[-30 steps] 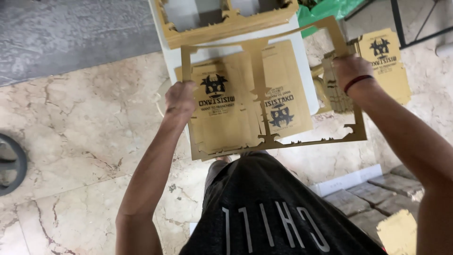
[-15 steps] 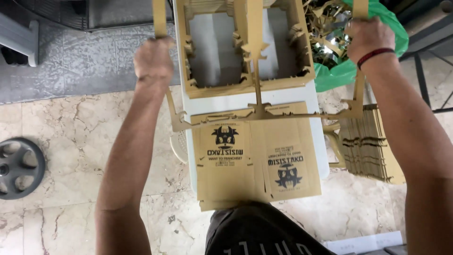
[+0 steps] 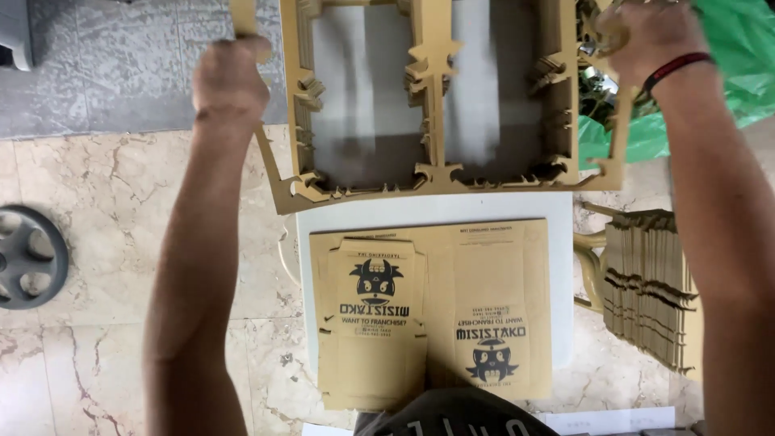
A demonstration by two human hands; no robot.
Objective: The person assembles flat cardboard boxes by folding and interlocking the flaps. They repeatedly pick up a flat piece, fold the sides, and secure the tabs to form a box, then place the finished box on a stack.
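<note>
Stripping step, I judge: left hand [image 3: 232,77] and right hand [image 3: 655,36] both clamp the cardboard frame [image 3: 440,173], raised beyond the printed sheets [image 3: 432,315] on the white table [image 3: 561,278]. Next: discard it sideways.

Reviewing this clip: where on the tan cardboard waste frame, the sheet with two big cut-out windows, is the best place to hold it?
Grip the tan cardboard waste frame by its narrow outer side strips, coming from both sides, as the left hand and right hand do. The jagged middle bar and window edges look flimsy; holding opposite strips probably keeps the floppy sheet flat above the printed cardboard sheet on the white table.
</note>
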